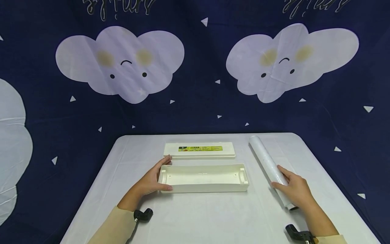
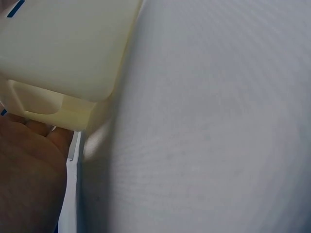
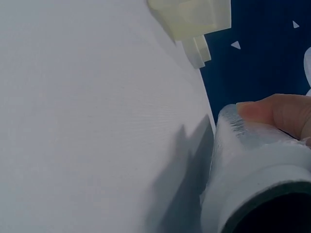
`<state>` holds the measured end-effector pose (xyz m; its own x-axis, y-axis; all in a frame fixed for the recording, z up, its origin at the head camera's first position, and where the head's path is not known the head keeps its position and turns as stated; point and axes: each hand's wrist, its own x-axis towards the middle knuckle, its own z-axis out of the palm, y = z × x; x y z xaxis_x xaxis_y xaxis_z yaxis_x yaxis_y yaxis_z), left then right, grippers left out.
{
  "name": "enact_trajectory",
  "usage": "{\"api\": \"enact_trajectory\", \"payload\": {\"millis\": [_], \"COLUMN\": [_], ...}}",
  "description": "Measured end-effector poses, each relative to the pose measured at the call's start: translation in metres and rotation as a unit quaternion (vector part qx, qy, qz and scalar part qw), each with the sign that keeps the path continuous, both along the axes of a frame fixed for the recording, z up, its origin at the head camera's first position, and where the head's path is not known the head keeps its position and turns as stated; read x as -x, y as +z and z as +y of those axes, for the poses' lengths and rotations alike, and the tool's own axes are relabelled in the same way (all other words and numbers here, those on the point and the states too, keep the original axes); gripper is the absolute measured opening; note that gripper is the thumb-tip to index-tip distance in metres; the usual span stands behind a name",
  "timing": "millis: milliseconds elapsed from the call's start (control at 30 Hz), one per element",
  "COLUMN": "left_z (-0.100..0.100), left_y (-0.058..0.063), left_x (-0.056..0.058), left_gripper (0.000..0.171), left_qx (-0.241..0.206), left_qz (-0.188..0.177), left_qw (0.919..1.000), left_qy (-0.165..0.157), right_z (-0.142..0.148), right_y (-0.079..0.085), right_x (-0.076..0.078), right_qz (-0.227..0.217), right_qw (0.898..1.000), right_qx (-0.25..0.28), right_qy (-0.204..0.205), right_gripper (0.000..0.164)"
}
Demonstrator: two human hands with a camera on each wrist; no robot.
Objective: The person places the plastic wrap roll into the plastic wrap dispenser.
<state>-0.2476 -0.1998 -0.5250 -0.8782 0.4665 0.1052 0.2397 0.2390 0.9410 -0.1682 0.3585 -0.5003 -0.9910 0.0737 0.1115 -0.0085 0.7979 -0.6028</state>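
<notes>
In the head view, a long cream plastic box [image 1: 207, 188] lies open side up on the table. My left hand [image 1: 149, 181] grips its left end, thumb at the front wall and fingers behind. The box also fills the top left of the left wrist view, above the palm [image 2: 31, 179]. To the right, a roll of clear plastic wrap [image 1: 268, 159] lies slanted on the table. My right hand [image 1: 295, 188] holds it near its closer end, thumb on one side and fingers over the other. In the right wrist view, the hollow core of the wrap roll [image 3: 252, 165] faces the camera.
Behind the box lies a matching cream lid [image 1: 199, 154] with a yellow-green label. Everything stands on a white-covered table [image 1: 207, 217] with rounded far corners. A dark blue cloth [image 1: 201, 115] with cloud prints hangs behind it.
</notes>
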Motion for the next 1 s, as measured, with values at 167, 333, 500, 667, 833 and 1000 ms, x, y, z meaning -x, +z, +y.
{"api": "enact_trajectory", "payload": {"millis": [167, 333, 500, 667, 833, 1000], "left_z": [0.000, -0.001, -0.001, -0.002, -0.003, -0.005], "left_y": [-0.001, -0.001, 0.000, -0.001, -0.001, -0.003], "left_x": [0.000, 0.001, 0.001, 0.001, 0.001, 0.002], "left_gripper": [0.129, 0.130, 0.129, 0.124, 0.122, 0.122], "left_qx": [-0.004, 0.002, 0.009, 0.023, 0.024, 0.004], "left_qz": [-0.003, 0.002, 0.002, 0.000, -0.014, -0.027], "left_qw": [1.0000, 1.0000, 1.0000, 0.9997, 0.9996, 0.9996], "left_qy": [-0.003, 0.000, 0.002, 0.003, 0.005, -0.006], "right_z": [0.000, 0.001, 0.003, -0.001, -0.012, -0.025], "right_y": [0.010, 0.023, 0.036, 0.044, 0.053, 0.059], "right_x": [0.002, 0.007, 0.017, 0.025, 0.034, 0.044], "right_qz": [0.004, 0.026, 0.038, 0.043, 0.057, 0.066], "right_qw": [1.000, 0.999, 0.997, 0.994, 0.986, 0.973], "right_qx": [0.009, 0.017, 0.021, 0.026, 0.048, 0.080], "right_qy": [0.004, 0.024, 0.056, 0.093, 0.146, 0.204], "right_gripper": [0.085, 0.083, 0.084, 0.083, 0.080, 0.077]}}
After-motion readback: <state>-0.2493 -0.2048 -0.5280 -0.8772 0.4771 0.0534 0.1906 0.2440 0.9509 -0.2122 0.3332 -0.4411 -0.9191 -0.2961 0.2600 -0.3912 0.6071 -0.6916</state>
